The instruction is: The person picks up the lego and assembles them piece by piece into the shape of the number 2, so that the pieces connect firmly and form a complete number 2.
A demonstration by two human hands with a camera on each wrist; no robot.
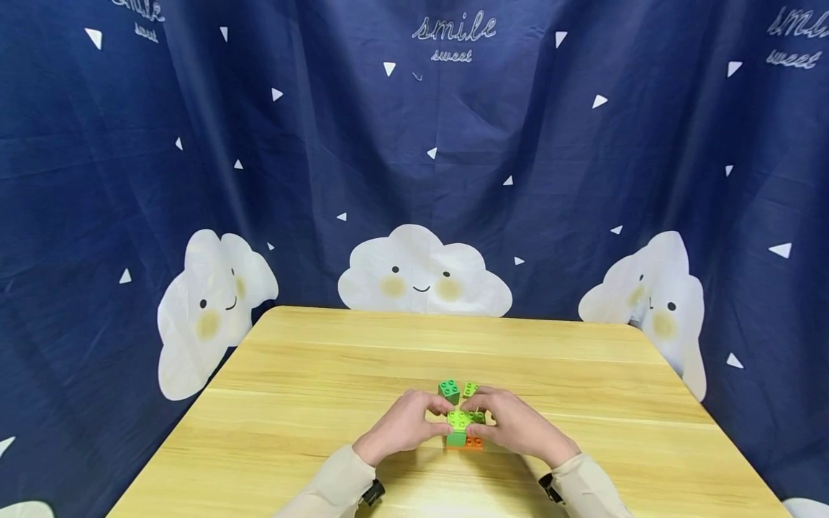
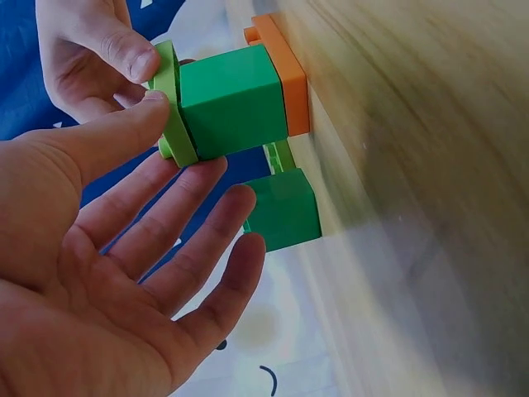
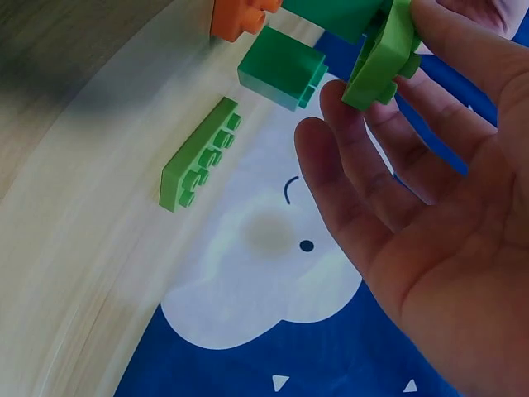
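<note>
A thin light green toy building brick (image 2: 175, 107) lies over a taller green brick (image 2: 231, 103), which stands on a thin orange brick (image 2: 289, 74). In the left wrist view, the light green brick sits slightly tilted, a narrow dark gap below it. My left hand (image 1: 406, 426) pinches its left side between thumb and fingers. From the right, my right hand (image 1: 521, 426) pinches the same brick, thumb on one side and fingertips on the other. The right hand's fingers partly cover the orange brick's right part in the head view.
Just behind the stack stands a loose green brick (image 1: 449, 391). To its right lies another thin light green brick (image 3: 198, 157), partly behind the right hand in the head view. The wooden table (image 1: 311, 403) reaches back to a dark blue curtain (image 1: 414, 129) with cloud prints.
</note>
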